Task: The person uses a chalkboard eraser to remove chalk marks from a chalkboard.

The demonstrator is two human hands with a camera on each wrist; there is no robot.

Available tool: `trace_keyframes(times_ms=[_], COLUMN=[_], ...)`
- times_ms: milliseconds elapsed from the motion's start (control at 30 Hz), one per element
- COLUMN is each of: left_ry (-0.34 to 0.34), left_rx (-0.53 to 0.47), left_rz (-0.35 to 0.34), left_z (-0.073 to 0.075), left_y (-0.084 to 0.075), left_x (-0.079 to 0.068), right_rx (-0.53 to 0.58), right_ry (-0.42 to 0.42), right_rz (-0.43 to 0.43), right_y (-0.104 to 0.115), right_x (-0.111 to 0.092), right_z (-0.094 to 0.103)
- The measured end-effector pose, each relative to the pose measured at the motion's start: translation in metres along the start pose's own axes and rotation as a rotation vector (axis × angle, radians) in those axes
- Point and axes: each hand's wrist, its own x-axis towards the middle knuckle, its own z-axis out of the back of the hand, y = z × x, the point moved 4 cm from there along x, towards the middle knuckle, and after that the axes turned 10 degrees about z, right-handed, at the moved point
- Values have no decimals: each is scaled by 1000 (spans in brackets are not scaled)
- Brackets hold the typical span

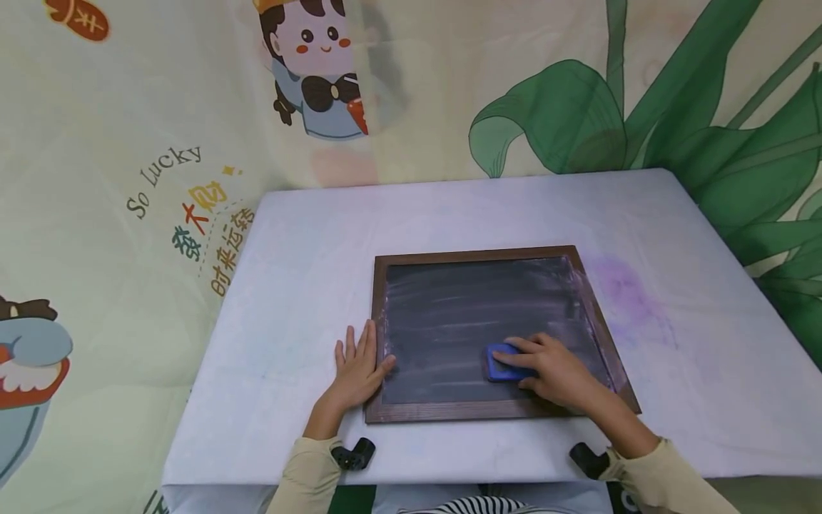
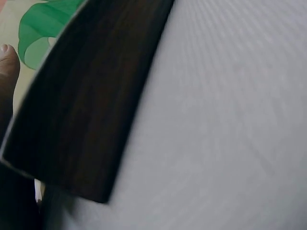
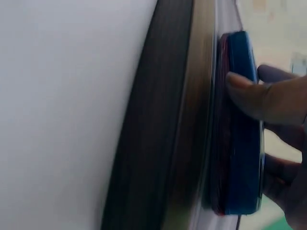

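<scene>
A small blackboard point(image 1: 443, 307) in a brown wooden frame lies flat on the white-covered table, with pale chalk smears over its dark surface. My right hand point(image 1: 559, 371) holds a blue eraser point(image 1: 493, 369) on the lower right part of the board. In the right wrist view the thumb presses the side of the eraser point(image 3: 243, 167), its dark reddish underside facing the board. At the board's left edge rests my left hand point(image 1: 355, 377), fingers straight and spread, thumb over the frame. The left wrist view shows mainly the frame's dark side point(image 2: 96, 96).
White cloth covers the table point(image 1: 308, 235), with a purple stain point(image 1: 626, 289) right of the board. Behind hangs a printed curtain with a cartoon figure point(image 1: 321, 71) and green leaves point(image 1: 559, 114). Black wrist cameras point(image 1: 354, 455) sit near both cuffs.
</scene>
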Motion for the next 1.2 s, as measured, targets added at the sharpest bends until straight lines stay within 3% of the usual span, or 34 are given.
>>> trace_keyframes(times_ms=[300, 467, 767, 933, 1200], left_ry=[45, 100, 61, 57, 64], left_rx=[-38, -92, -49, -45, -35], left_rz=[-43, -63, -39, -22, -10], left_z=[2, 1, 3, 3, 4], left_y=[0, 0, 1, 0, 2], left_x=[-1, -1, 0, 2, 1], right_rx=[-31, -81, -122, -72, -27], right_ry=[35, 79, -56, -47, -48], right_rz=[181, 201, 189, 125, 43], right_y=[86, 106, 101, 84, 43], right_x=[91, 112, 100, 83, 40], right_z=[-31, -38, -39, -34, -18])
